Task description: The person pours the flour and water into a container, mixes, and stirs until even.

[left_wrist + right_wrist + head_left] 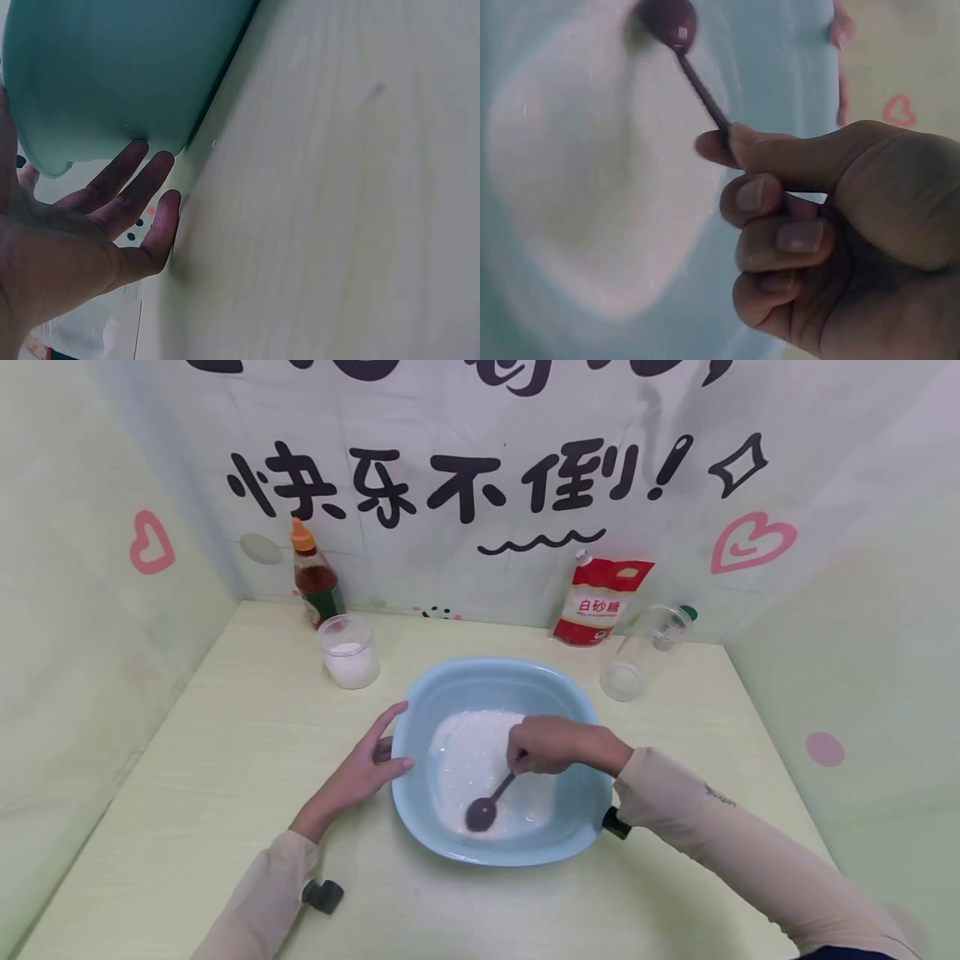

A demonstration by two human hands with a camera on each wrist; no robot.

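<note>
A light blue plastic basin [502, 852] stands mid-table with a white substance [472, 752] spread over its bottom. My right hand [546, 745] reaches over the right rim and pinches the thin handle of a dark spoon [482, 814] between thumb and forefinger. In the right wrist view, the bowl of the spoon [671, 26] is over the white layer, its other fingers curled into the palm. At the basin's left side, my left hand [367, 768] rests its spread thumb and fingers on the rim. The left wrist view shows the fingers [127, 195] against the outer wall.
Behind the basin at left are a sauce bottle [317, 581] with an orange cap and a clear tub [350, 652] of white powder. A red-and-white sugar pouch [596, 602] stands at the back right, beside a clear jar lying on its side [637, 652].
</note>
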